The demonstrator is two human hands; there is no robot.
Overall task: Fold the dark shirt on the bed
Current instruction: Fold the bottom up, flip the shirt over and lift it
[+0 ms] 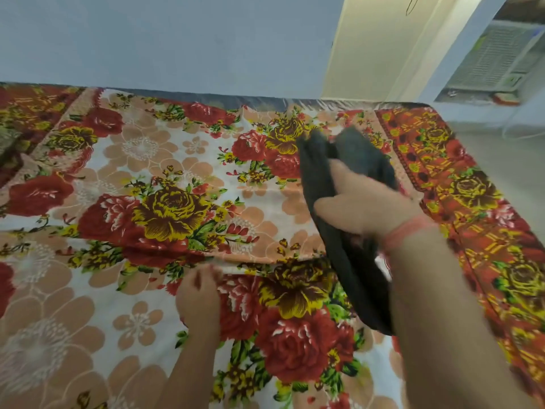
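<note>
The dark shirt (351, 255) is bunched into a long dark grey bundle above the right part of the bed. My right hand (359, 202) grips it near its upper end, and the rest hangs down and toward me under my forearm. A red thread band circles that wrist. My left hand (200, 293) is low over the flowered bedsheet (141, 219) at the centre left, fingers loosely curled and holding nothing; whether it touches the sheet is unclear. The frame is motion-blurred.
The bed runs against a pale blue wall (177, 39). A crease crosses the sheet just beyond my left hand. The bed's right edge has a red-orange border (472, 202), with floor beyond. A cream door frame (368, 48) and a window cooler (498, 57) stand at the upper right.
</note>
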